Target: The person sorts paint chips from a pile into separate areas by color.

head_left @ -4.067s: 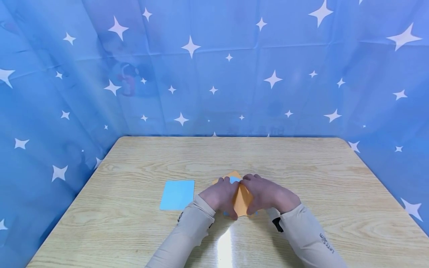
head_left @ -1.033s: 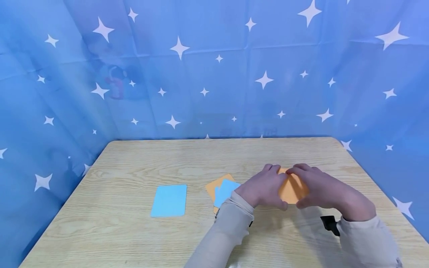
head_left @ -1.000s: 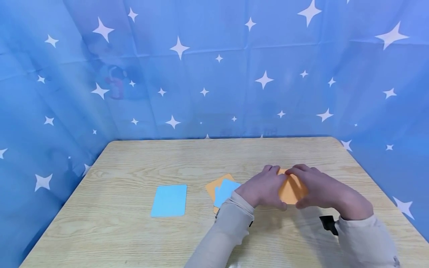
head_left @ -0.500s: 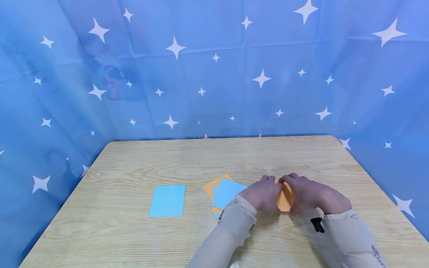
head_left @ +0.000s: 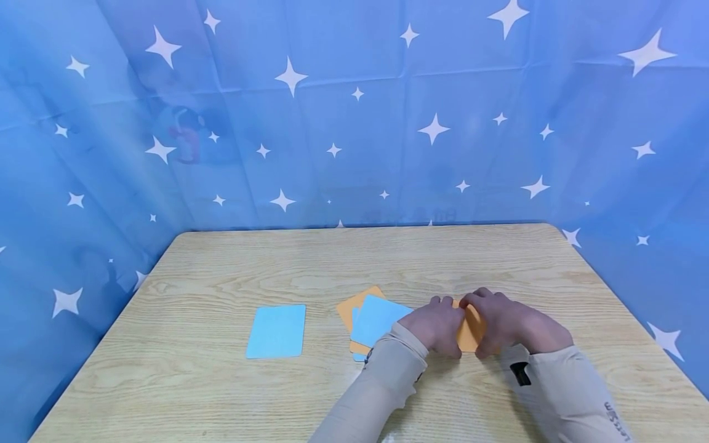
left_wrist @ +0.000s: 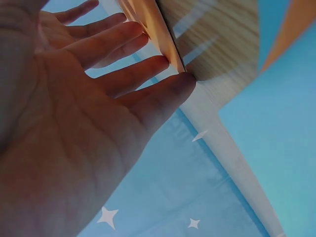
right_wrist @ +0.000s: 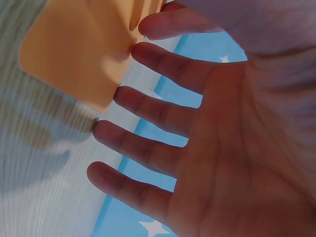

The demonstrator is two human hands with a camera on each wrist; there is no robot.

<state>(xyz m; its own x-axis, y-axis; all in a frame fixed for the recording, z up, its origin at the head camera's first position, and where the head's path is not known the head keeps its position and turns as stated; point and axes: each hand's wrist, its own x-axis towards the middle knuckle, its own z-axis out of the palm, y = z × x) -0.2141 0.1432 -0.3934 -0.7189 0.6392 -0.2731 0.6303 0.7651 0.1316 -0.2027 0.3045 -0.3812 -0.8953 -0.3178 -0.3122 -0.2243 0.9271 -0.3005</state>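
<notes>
Orange card (head_left: 471,329): on table (head_left: 232,264), right of centre, pinched between both hands.
Left hand (head_left: 434,323): fingers grip its left edge.
Right hand (head_left: 512,320): fingers grip its right edge.
Card pile (head_left: 371,317): at 9 o'clock, just beside left hand.
Blue card (head_left: 276,331): farther toward 9 o'clock, alone.
Backdrop (head_left: 354,111): starred blue cloth at 12 o'clock.

Worktop (head_left: 232,271): pale wood grain, smooth, with a slight sheen. Orange card (head_left: 469,332): thin matt paper, smooth. Blue card (head_left: 276,331): the same matt paper. Backdrop (head_left: 354,123): creased blue cloth, faintly glossy, printed with white stars. Sleeves (head_left: 382,381): soft beige knit.
</notes>
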